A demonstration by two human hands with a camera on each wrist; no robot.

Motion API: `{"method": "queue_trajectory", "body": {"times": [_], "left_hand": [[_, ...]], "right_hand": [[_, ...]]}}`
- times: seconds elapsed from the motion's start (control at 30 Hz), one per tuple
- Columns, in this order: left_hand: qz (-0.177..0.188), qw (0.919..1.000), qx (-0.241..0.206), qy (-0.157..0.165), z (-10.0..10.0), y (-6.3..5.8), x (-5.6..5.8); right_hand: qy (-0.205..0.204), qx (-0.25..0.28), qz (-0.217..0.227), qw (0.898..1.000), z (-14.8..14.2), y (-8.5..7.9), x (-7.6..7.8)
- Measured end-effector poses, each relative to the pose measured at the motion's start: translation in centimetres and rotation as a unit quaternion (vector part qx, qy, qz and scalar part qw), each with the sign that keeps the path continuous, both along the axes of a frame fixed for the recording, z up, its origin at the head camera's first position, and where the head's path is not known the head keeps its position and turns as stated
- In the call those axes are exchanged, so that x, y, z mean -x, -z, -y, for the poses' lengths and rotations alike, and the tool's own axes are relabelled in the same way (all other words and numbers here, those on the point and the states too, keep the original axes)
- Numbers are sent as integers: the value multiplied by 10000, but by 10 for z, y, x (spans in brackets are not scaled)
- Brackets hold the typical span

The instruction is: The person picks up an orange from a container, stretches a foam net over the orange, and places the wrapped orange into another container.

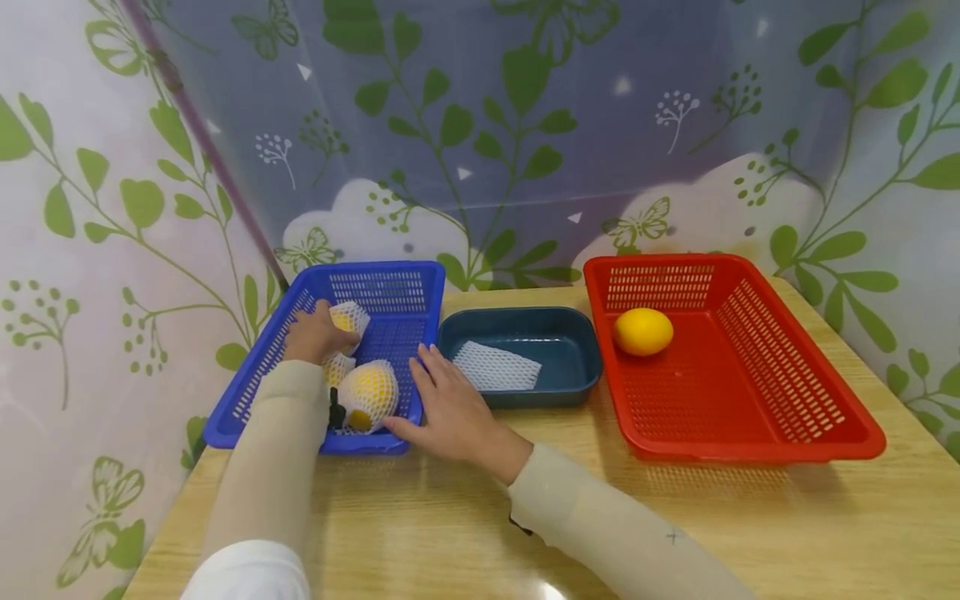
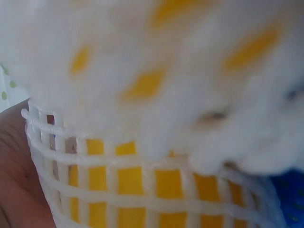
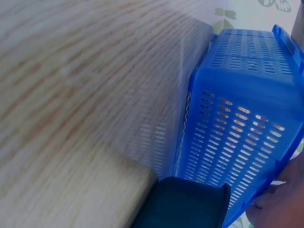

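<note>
In the head view, my left hand (image 1: 311, 333) reaches into the blue basket (image 1: 386, 325) and grips a lemon (image 1: 348, 323) wrapped in a white foam net. Nearer to me lie more netted lemons, one (image 1: 369, 393) at the front of the basket and another partly hidden by the left hand and sleeve. The left wrist view is filled by white netting with yellow fruit (image 2: 128, 185) behind it. My right hand (image 1: 457, 408) holds nothing; its spread fingers lie at the basket's right rim, close to the teal tray (image 1: 558, 383).
A flattened white foam net (image 1: 498, 367) lies in the teal tray. To the right, a red basket (image 1: 705, 400) holds one bare lemon (image 1: 642, 332). All stand on a wooden table (image 1: 420, 533), with a leaf-patterned curtain (image 1: 480, 150) behind.
</note>
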State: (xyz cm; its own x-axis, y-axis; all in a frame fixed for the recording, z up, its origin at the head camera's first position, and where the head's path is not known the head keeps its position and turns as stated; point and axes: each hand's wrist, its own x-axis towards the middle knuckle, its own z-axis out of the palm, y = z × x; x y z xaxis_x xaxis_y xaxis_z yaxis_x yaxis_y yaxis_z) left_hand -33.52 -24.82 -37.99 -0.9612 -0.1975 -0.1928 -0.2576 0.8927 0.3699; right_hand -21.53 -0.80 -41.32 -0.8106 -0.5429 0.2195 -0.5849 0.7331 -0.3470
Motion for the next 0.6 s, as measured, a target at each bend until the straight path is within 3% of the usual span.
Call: {"method": "queue_trajectory", "body": {"times": [0.37, 0.6], "left_hand": [[-48, 9998, 166, 31, 8, -6, -2], [-131, 9998, 67, 114, 2, -29, 0]], "right_hand": [[-102, -58, 133, 9998, 5, -3, -1], [-156, -308, 376, 9987, -3, -15, -1]]}}
